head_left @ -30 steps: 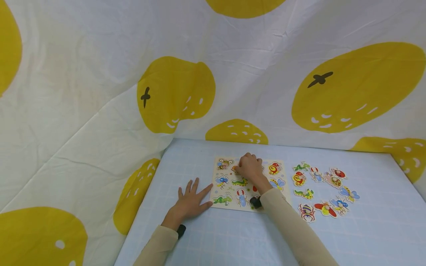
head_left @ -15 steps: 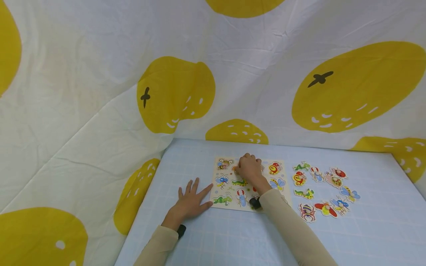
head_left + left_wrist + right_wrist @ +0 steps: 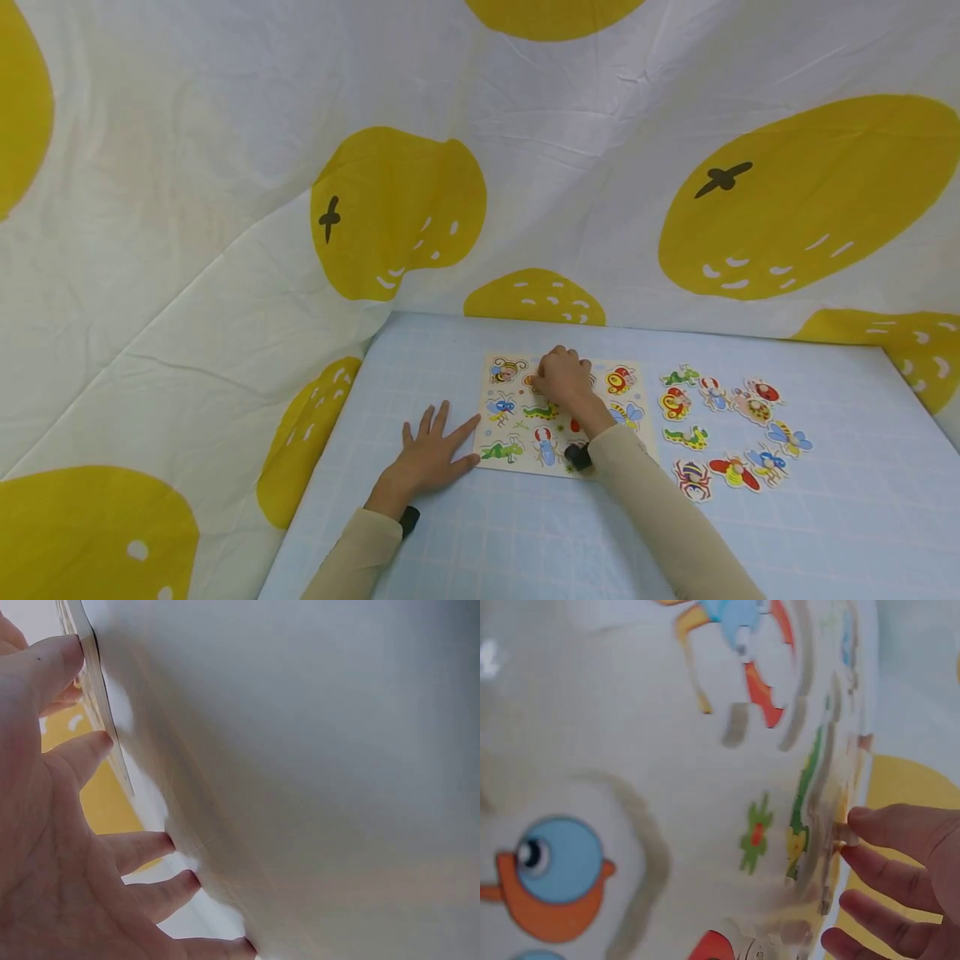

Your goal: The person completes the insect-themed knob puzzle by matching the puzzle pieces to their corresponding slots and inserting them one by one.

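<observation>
Head and wrist views: left hand (image 3: 427, 461) splayed, right hand (image 3: 564, 382) seemingly pinching a knob (image 3: 845, 834).

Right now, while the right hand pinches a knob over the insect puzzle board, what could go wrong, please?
First, the right hand hides the spot under the knob in the head view, so a poor fit there might go unnoticed. Second, the left hand touches the insect puzzle board only at its left edge, so it might slip if pushed. Third, the right sleeve passes close to the loose spider piece and could sweep it aside.
</observation>
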The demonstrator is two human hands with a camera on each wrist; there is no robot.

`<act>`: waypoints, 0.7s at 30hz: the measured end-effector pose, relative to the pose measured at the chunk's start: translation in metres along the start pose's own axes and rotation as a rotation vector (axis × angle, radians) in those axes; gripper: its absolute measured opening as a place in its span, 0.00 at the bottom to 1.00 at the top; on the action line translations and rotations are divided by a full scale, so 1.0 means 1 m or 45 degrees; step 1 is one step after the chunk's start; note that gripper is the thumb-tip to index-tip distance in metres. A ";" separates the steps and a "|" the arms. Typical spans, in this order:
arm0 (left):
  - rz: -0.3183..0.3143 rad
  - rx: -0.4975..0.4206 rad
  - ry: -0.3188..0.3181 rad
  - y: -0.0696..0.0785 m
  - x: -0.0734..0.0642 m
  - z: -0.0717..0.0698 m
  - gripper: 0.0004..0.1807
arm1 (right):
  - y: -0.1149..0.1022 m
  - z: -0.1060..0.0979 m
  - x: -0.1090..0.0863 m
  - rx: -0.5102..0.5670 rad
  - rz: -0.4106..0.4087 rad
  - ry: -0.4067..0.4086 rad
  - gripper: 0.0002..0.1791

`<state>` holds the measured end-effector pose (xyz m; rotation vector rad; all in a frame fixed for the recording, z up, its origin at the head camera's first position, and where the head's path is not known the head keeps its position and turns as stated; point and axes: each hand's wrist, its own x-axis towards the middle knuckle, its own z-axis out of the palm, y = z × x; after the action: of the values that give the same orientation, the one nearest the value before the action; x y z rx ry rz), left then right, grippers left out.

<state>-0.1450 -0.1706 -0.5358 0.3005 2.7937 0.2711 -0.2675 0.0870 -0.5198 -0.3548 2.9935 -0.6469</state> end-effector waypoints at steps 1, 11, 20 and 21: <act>-0.002 0.001 -0.002 0.000 0.000 0.000 0.38 | 0.001 0.000 -0.001 0.016 -0.002 -0.001 0.15; -0.003 0.010 0.008 0.001 0.001 0.001 0.38 | 0.012 -0.013 -0.014 0.238 0.013 0.088 0.10; -0.006 -0.009 0.013 0.003 -0.002 -0.002 0.38 | 0.021 -0.044 -0.034 0.229 -0.029 0.216 0.10; -0.006 -0.012 0.013 0.003 -0.003 -0.003 0.38 | 0.023 -0.047 -0.037 0.238 -0.034 0.232 0.10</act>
<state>-0.1423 -0.1689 -0.5317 0.2910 2.8022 0.2858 -0.2411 0.1347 -0.4858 -0.3419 3.0654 -1.0044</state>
